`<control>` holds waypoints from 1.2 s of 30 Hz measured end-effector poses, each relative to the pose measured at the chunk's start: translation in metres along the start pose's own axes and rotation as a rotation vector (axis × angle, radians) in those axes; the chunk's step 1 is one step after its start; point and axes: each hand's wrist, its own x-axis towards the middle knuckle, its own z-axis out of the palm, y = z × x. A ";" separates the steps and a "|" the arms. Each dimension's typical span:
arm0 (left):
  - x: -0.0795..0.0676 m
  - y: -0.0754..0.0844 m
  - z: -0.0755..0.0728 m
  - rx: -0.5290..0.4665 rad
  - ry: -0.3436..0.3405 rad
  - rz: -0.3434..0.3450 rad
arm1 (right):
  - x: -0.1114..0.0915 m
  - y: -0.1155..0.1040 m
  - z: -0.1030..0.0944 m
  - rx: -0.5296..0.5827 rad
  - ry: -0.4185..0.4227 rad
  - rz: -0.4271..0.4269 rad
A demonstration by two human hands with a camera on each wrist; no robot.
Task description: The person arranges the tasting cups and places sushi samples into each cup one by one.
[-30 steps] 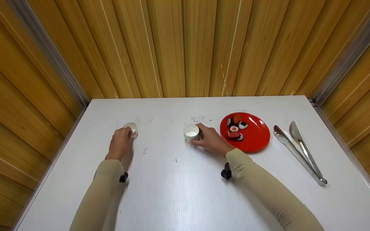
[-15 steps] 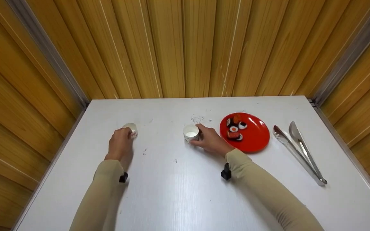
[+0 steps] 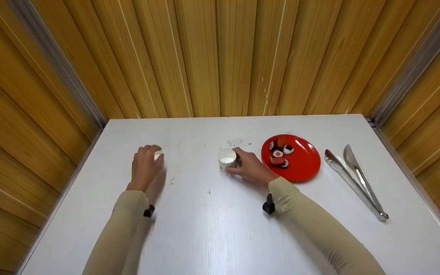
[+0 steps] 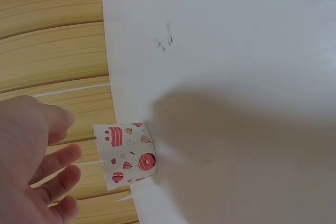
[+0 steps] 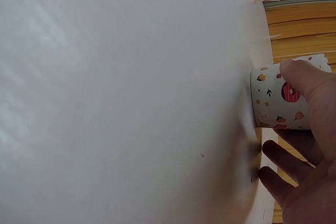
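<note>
A small paper baking cup [image 4: 127,153] with a scalloped rim and red and orange cake prints stands upright on the table at the left. My left hand [image 3: 144,166] hovers just over it, fingers loosely spread and apart from the rim in the left wrist view. In the head view this hand partly covers that cup. Near the table's middle, my right hand [image 3: 252,166] holds a second printed baking cup [image 5: 273,100] by its side, thumb on one face and fingers behind. This cup stands upright, and its white inside shows from above.
To the right of my right hand lies a red plate [image 3: 306,164] with several sushi pieces [image 3: 278,153] on its left half. Metal tongs [image 3: 361,183] lie farther right. A wood-patterned wall [image 3: 220,57] rises behind the white table [image 3: 204,229].
My left hand has let go of the left cup's rim and risen a little, its fingers spreading. The right hand and its cup have stayed put.
</note>
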 end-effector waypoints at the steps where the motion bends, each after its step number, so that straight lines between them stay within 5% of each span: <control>1: 0.000 0.002 0.001 -0.007 0.005 0.008 | 0.000 0.000 0.000 0.002 -0.001 0.002; 36: 0.007 0.078 0.040 -0.167 -0.074 0.209 | -0.001 0.002 0.001 -0.025 0.005 -0.003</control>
